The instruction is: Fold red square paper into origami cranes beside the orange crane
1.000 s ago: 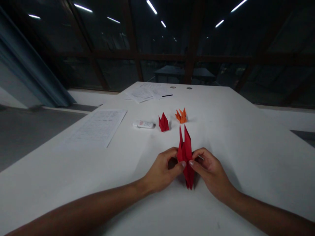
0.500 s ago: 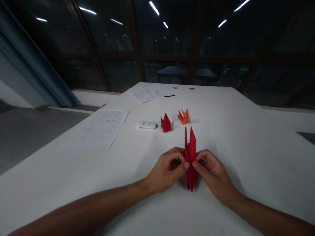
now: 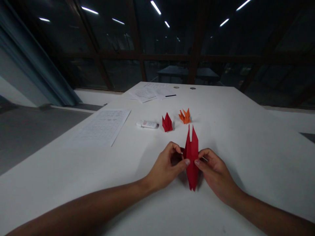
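Observation:
A long piece of folded red origami paper (image 3: 192,164) stands between my hands, with two points at its top and a narrow split lower end. My left hand (image 3: 168,165) pinches its left side, thumb on the near face and index finger behind the edge. On the right side my right hand (image 3: 216,170) pinches it the same way, with the thumb on the near face. Beyond them are a small red origami figure (image 3: 167,123) and an orange origami figure (image 3: 185,116) with several spiky points.
A white capped bottle or tube (image 3: 147,124) lies left of the small red figure. Printed sheets lie at the left (image 3: 103,126) and far end (image 3: 145,94) of the white table (image 3: 246,147), near a thin black strip (image 3: 170,95). Dark windows stand behind.
The red paper has turned and spread, so more of its broad near face shows. Both hands keep their pinch, and the left fingers have risen slightly. The camera view has shifted a little.

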Demonstrator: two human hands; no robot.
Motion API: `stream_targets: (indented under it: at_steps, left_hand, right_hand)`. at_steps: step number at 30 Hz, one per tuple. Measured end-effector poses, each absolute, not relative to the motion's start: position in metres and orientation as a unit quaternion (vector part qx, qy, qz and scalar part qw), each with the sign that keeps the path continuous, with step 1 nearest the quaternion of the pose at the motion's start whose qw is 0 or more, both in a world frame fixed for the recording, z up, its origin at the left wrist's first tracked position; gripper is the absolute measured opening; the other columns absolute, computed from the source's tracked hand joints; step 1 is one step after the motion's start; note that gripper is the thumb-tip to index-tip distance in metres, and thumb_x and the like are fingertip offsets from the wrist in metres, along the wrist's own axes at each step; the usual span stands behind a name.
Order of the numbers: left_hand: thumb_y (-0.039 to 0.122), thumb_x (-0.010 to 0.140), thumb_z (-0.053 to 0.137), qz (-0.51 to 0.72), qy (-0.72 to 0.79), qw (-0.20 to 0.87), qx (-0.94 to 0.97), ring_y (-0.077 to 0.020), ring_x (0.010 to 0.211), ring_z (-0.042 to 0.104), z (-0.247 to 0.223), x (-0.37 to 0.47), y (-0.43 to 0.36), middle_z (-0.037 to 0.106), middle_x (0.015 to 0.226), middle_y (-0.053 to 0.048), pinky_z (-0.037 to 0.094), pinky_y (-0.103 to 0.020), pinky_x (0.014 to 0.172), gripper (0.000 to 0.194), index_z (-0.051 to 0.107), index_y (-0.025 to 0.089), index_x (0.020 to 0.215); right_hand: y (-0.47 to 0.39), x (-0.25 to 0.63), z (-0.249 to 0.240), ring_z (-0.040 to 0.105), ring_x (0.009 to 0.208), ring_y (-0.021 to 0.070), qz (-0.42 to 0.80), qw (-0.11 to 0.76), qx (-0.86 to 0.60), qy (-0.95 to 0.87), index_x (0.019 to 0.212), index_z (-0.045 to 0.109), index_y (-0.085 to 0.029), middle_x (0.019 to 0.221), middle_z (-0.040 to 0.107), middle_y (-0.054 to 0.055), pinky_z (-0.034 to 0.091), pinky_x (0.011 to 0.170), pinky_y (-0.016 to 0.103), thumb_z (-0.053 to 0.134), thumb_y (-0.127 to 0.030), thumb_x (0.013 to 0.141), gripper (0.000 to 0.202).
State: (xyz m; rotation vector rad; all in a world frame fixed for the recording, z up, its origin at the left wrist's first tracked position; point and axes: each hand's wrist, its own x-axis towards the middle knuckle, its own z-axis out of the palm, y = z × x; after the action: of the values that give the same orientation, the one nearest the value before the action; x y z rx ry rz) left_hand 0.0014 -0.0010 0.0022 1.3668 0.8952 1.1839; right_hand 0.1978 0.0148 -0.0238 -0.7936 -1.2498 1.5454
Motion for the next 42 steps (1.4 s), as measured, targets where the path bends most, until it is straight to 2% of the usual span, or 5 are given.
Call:
stream_targets:
  at_steps: [12, 23, 28, 35, 42]
  left_hand:
    - [0.034, 0.094, 0.068, 0.467, 0.394, 0.484, 0.627, -0.0131, 0.082, 0.055, 0.006, -0.003, 0.002, 0.059, 0.092, -0.003, 0.043, -0.027, 0.075, 0.02, 0.064, 0.014, 0.088]
    - [0.031, 0.081, 0.083, 0.502, 0.339, 0.619, 0.5, -0.0086, 0.066, 0.052, 0.001, 0.0, 0.006, 0.057, 0.077, 0.006, 0.041, -0.022, 0.062, 0.052, 0.047, 0.022, 0.117]
    - [0.036, 0.088, 0.076, 0.497, 0.356, 0.606, 0.51, -0.0071, 0.062, 0.047, 0.001, -0.002, 0.008, 0.056, 0.075, 0.007, 0.037, -0.02, 0.058, 0.042, 0.047, 0.022, 0.115]
    - [0.039, 0.089, 0.075, 0.473, 0.364, 0.603, 0.53, -0.0087, 0.065, 0.05, 0.002, -0.004, 0.006, 0.056, 0.078, 0.005, 0.041, -0.021, 0.061, 0.049, 0.047, 0.024, 0.126]
    - [0.032, 0.092, 0.071, 0.446, 0.348, 0.603, 0.563, -0.0113, 0.073, 0.056, 0.001, -0.004, 0.003, 0.061, 0.086, 0.002, 0.047, -0.024, 0.068, 0.057, 0.041, 0.028, 0.14]
  right_hand:
    - [0.014, 0.196, -0.025, 0.053, 0.079, 0.0158, 0.633, 0.473, -0.323, -0.522, 0.094, 0.057, -0.024, 0.088, 0.06, -0.001, 0.044, 0.073, 0.03, 0.074, -0.034, 0.091, 0.02]
    - [0.013, 0.193, -0.021, 0.058, 0.078, 0.0156, 0.633, 0.455, -0.331, -0.532, 0.107, 0.054, -0.027, 0.089, 0.063, -0.002, 0.046, 0.07, 0.028, 0.069, -0.038, 0.095, 0.022]
    - [0.01, 0.193, -0.016, 0.062, 0.081, 0.0157, 0.599, 0.455, -0.343, -0.563, 0.116, 0.053, -0.029, 0.098, 0.065, 0.0, 0.049, 0.071, 0.028, 0.068, -0.038, 0.096, 0.027]
    - [0.011, 0.19, -0.011, 0.056, 0.074, 0.0144, 0.59, 0.452, -0.351, -0.569, 0.09, 0.056, -0.023, 0.084, 0.059, -0.002, 0.047, 0.069, 0.027, 0.069, -0.042, 0.093, 0.023]
    - [0.015, 0.194, -0.015, 0.053, 0.074, 0.0149, 0.599, 0.445, -0.354, -0.564, 0.092, 0.058, -0.023, 0.083, 0.059, -0.002, 0.044, 0.068, 0.027, 0.07, -0.044, 0.093, 0.024]
